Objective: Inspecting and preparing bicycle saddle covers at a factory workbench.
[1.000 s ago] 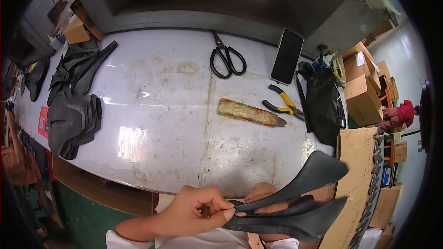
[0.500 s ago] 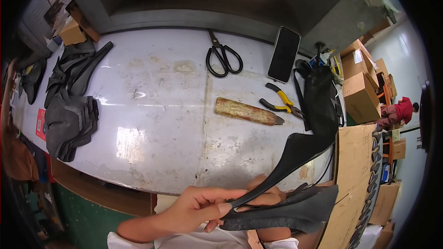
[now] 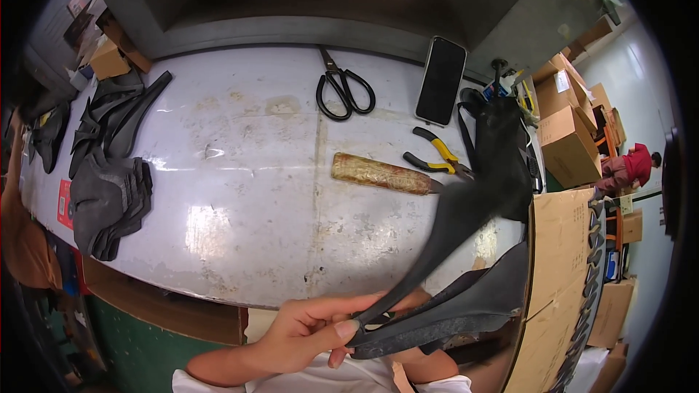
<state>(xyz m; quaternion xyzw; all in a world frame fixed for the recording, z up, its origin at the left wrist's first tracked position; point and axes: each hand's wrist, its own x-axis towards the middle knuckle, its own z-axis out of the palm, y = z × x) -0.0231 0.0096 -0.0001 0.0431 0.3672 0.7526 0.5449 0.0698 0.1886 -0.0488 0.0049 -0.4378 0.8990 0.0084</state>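
Near the table's front edge, my left hand point(image 3: 309, 331) pinches the narrow end of a black shoe-upper piece point(image 3: 455, 229) between thumb and fingers. That piece stretches up to the right in a curved strip and widens, its far part blurred. A second dark, thick-edged flap point(image 3: 459, 306) spreads right from the same pinch; whether the two are joined I cannot tell. Behind these pieces is my right hand point(image 3: 413, 300), with only a bit of skin showing and its fingers hidden. Beyond the strip lies a tape-wrapped knife point(image 3: 382, 175), its blade end partly covered.
Black-handled scissors point(image 3: 344, 91), a phone point(image 3: 441, 81) and yellow-black pliers point(image 3: 440, 156) lie on the white table point(image 3: 240, 233). Stacked dark cut pieces point(image 3: 109, 200) are at the left. Cardboard boxes point(image 3: 564, 142) stand at the right, with a person in red point(image 3: 633, 167) farther off.
The lower flap has swung upward on the right, nearer the strip. My right hand's fingers, partly visible before, are now hidden behind the pieces. My left hand keeps its pinch.
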